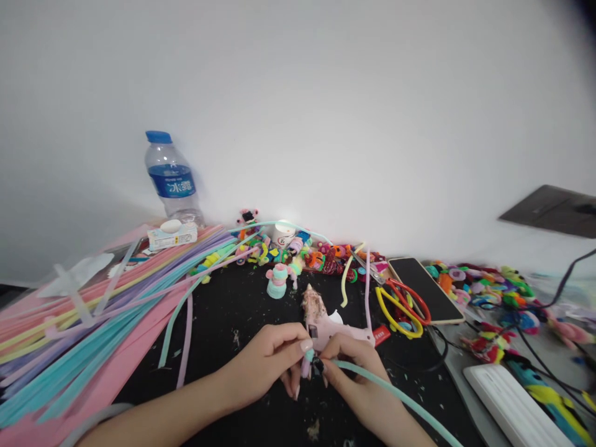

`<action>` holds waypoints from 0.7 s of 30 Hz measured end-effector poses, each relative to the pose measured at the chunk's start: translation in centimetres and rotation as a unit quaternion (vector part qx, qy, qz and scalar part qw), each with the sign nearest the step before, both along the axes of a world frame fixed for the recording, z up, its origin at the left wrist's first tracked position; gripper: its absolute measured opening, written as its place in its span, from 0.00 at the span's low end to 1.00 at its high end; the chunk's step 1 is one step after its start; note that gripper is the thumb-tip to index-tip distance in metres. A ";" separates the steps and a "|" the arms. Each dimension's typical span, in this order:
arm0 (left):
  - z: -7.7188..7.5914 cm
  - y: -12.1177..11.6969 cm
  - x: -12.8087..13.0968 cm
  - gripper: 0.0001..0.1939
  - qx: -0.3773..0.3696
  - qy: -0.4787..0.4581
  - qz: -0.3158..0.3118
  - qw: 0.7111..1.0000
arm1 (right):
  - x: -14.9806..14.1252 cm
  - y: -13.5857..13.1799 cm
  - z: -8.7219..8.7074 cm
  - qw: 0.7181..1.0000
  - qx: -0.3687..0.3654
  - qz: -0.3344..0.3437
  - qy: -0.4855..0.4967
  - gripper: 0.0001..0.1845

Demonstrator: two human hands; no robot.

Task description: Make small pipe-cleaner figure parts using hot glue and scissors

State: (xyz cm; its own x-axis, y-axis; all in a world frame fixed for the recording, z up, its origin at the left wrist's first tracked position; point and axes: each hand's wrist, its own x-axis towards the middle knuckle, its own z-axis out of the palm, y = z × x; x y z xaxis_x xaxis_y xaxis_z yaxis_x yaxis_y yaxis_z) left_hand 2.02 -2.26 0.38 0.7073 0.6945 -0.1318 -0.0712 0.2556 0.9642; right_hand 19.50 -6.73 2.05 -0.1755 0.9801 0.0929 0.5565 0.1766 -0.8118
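My left hand (pixel 274 357) pinches a small piece of purple and mint pipe cleaner (pixel 308 360) between thumb and fingers. Close against it, my right hand (pixel 354 369) is closed on a mint pipe cleaner (pixel 395 392), whose long free end trails to the lower right. A small black part (pixel 318 364) shows between the two hands. Just beyond my fingers lies a pink glue gun (pixel 339 330) with a crusted nozzle. A little mint and pink pipe-cleaner figure (pixel 277 280) stands upright on the black table behind them.
Bundles of pastel pipe cleaners (pixel 116 310) spread over the left. Scissors (pixel 405 307) with red and yellow handles and a phone (pixel 426 288) lie to the right. Finished figures (pixel 321 257) line the wall near a water bottle (pixel 171 177). A white power bank (pixel 516 403) sits at lower right.
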 end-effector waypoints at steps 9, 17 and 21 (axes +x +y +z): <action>-0.2 0.0 -0.3 0.18 0.036 0.001 -0.017 0.999 | 0.3 -0.1 -0.5 0.999 -0.028 0.001 0.017 0.09; -0.3 0.0 -0.1 0.19 0.016 0.015 -0.014 1.000 | 0.1 -0.1 -0.4 0.999 -0.033 -0.008 0.035 0.09; -0.3 -0.1 0.0 0.20 0.000 0.014 0.018 1.000 | -0.1 0.2 0.2 0.998 -0.023 -0.017 0.048 0.11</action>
State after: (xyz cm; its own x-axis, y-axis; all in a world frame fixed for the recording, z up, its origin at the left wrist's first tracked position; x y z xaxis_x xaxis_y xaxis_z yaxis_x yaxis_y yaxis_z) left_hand 2.01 -2.33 0.03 0.6784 0.7188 -0.1522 -0.0522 0.2538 0.9658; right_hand 19.39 -6.52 2.26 -0.1343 0.9889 0.0628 0.4805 0.1204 -0.8687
